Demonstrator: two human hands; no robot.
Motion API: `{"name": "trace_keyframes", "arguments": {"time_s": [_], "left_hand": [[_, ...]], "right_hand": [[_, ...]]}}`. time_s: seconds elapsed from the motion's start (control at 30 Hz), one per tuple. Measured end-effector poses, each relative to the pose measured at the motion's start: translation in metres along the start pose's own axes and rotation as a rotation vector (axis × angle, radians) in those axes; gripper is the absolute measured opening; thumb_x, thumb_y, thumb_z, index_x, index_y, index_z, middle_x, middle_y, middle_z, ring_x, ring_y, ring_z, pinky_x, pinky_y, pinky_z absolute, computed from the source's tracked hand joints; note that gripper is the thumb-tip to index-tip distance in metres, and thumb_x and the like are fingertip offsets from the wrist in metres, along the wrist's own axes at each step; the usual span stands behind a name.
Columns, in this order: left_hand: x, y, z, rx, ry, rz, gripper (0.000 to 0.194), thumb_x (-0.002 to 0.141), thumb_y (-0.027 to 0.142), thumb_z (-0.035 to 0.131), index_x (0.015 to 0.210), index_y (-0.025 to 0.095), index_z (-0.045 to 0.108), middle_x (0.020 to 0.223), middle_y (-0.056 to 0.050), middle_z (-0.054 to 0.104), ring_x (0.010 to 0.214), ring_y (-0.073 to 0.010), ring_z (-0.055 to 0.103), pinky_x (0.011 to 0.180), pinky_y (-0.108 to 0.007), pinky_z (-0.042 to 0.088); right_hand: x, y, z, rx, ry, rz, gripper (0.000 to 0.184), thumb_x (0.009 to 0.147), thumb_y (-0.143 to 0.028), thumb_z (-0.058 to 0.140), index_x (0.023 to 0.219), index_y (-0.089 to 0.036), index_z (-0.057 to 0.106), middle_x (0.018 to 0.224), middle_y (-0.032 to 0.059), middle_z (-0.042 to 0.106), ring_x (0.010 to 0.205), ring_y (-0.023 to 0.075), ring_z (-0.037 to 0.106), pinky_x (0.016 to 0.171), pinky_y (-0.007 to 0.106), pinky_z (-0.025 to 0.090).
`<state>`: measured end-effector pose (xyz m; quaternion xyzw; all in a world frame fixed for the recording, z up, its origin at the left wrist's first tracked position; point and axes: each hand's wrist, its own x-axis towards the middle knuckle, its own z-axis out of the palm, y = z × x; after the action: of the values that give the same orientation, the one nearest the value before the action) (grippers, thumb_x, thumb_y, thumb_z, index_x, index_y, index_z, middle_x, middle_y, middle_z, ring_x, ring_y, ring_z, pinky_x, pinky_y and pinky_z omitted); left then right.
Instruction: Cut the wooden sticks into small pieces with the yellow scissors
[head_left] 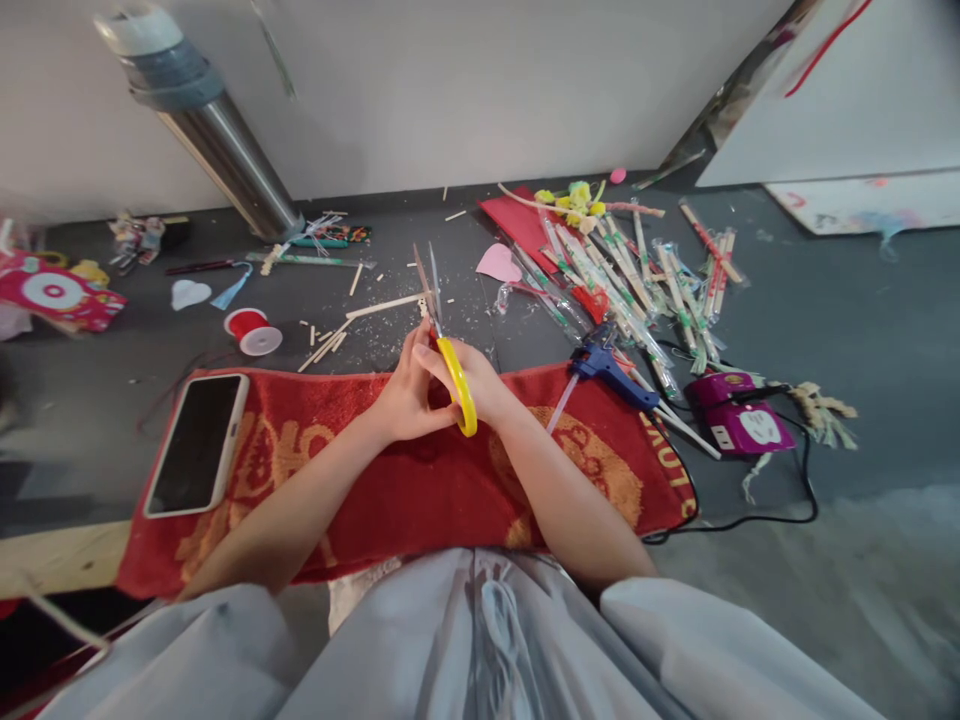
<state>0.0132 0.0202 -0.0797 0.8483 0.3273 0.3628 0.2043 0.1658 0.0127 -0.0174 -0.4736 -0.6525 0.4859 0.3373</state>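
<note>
Both my hands meet above the front of the table. My right hand (480, 380) is closed around the yellow handles of a pair of scissors (459, 385). Their blades point away from me, slightly parted. Close against it, my left hand (405, 395) has its fingers bent up by the base of the blades, and its thumb reaches toward the handle. A small pale bit shows at its fingertips, too small to name. Cut wooden sticks (326, 345) and crumbs lie just beyond. Under my forearms is a red towel (420, 480).
A phone (196, 445) rests on the towel's left end. Behind it are a red ribbon spool (253, 331) and a steel thermos (225, 150). To the right lie a blue glue gun (611, 370), wrapped chopsticks (615, 270) and a purple power socket (739, 415) with a black cable.
</note>
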Motion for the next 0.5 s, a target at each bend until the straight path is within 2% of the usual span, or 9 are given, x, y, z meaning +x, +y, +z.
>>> {"name": "trace_keyframes", "arguments": {"time_s": [0.17,0.27,0.5], "left_hand": [[0.0019,-0.001,-0.0034,-0.106,-0.013,-0.044,0.097,0.074,0.053,0.071,0.151,0.025,0.019,0.155,-0.016,0.024,0.15,-0.0373,0.016,0.122,-0.058,0.025],[0.0025,-0.0006,-0.0037,-0.151,0.008,-0.081,0.103,0.071,0.051,0.075,0.151,0.027,0.016,0.152,-0.016,0.029,0.147,-0.0366,0.023,0.121,-0.058,0.028],[0.0039,0.0,-0.0063,-0.196,0.014,-0.083,0.095,0.067,0.051,0.078,0.145,0.026,0.028,0.141,-0.015,0.039,0.137,-0.0351,0.038,0.118,-0.057,0.032]], "right_hand": [[0.0005,-0.0029,-0.0001,0.0,-0.01,0.089,0.05,0.084,-0.067,0.05,0.092,-0.019,0.062,0.083,0.0047,0.065,0.077,0.0196,0.06,0.073,0.033,0.045],[0.0004,-0.004,0.0004,-0.031,-0.001,0.082,0.051,0.084,-0.068,0.05,0.093,-0.019,0.062,0.086,0.006,0.066,0.081,0.0207,0.06,0.074,0.033,0.045],[-0.0011,-0.0056,0.0003,-0.07,0.008,0.07,0.05,0.087,-0.067,0.046,0.09,-0.019,0.062,0.088,0.0077,0.066,0.085,0.0219,0.062,0.077,0.034,0.046]]}}
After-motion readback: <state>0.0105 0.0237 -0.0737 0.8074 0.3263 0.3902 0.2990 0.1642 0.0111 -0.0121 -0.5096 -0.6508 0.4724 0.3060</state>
